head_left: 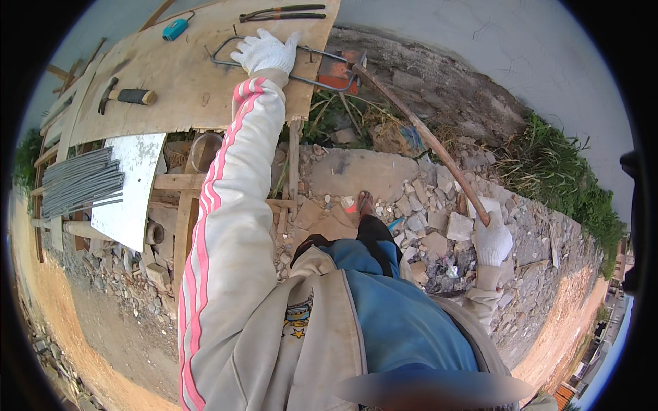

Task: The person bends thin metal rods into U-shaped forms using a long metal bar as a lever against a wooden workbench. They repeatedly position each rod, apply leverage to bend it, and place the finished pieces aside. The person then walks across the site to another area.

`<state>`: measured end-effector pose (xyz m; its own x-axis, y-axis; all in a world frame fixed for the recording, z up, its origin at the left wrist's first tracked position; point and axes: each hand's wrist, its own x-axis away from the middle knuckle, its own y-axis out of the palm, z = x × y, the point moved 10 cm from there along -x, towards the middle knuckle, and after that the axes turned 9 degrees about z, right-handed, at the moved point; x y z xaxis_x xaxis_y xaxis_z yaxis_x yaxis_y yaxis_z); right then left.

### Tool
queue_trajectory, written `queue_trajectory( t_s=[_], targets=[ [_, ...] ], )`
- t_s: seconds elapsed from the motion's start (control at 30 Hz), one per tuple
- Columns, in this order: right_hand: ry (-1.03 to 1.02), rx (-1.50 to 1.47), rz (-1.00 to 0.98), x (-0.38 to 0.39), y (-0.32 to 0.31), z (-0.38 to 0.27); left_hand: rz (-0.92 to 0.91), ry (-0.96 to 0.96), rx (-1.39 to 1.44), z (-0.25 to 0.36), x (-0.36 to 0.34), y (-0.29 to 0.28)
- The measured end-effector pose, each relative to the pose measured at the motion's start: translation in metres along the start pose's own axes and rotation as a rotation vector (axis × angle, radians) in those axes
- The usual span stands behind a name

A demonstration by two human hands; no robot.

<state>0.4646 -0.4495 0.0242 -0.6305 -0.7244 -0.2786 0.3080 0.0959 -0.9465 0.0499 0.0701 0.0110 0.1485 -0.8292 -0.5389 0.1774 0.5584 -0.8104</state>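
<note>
My left hand [266,52], in a white glove, lies palm down with its fingers spread on a wooden board. Beneath it is a thin steel rod bent into a long frame [223,62], which reaches past the board's right end. My right hand [493,241], also gloved, is closed around the lower end of a long brown bar [432,140]. The bar's far end meets an orange-red piece [336,81] at the board's edge, beside the bent rod. How the two join is too small to make out.
On the board [185,82] lie long-handled pincers [281,13], a claw hammer [127,96] and a teal tool [175,29]. Cut steel rods [82,179] rest on a white sheet [133,198] at left. Stones [439,219] cover the ground by my foot; a wall [452,89] stands beyond.
</note>
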Motion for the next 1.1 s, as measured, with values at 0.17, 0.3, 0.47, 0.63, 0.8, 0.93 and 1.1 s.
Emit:
queue_trajectory(
  t_s=[0.17, 0.3, 0.47, 0.63, 0.8, 0.93, 1.1],
  targets=[
    [-0.05, -0.148, 0.018, 0.08, -0.041, -0.043, -0.066, -0.013, 0.034, 0.0, -0.002, 0.003],
    [-0.198, -0.362, -0.108, 0.056, -0.04, -0.031, -0.069, 0.019, 0.0, 0.002, -0.002, -0.003],
    [-0.182, -0.697, -0.507, 0.041, -0.006, 0.009, -0.148, -0.01, 0.016, 0.0, -0.002, -0.005],
    [0.072, -0.937, -0.886, 0.06, 0.028, 0.04, -0.158, -0.006, 0.014, -0.003, -0.001, -0.005],
    [0.135, -0.972, -0.841, 0.056, 0.014, 0.044, -0.163, 0.012, -0.012, -0.001, -0.003, 0.0],
    [0.031, -0.802, -0.497, 0.044, -0.03, 0.043, -0.148, 0.014, 0.006, 0.0, -0.004, 0.001],
    [0.011, -0.605, -0.354, 0.046, -0.037, 0.04, -0.061, 0.122, 0.074, 0.011, -0.002, -0.007]
  ],
)
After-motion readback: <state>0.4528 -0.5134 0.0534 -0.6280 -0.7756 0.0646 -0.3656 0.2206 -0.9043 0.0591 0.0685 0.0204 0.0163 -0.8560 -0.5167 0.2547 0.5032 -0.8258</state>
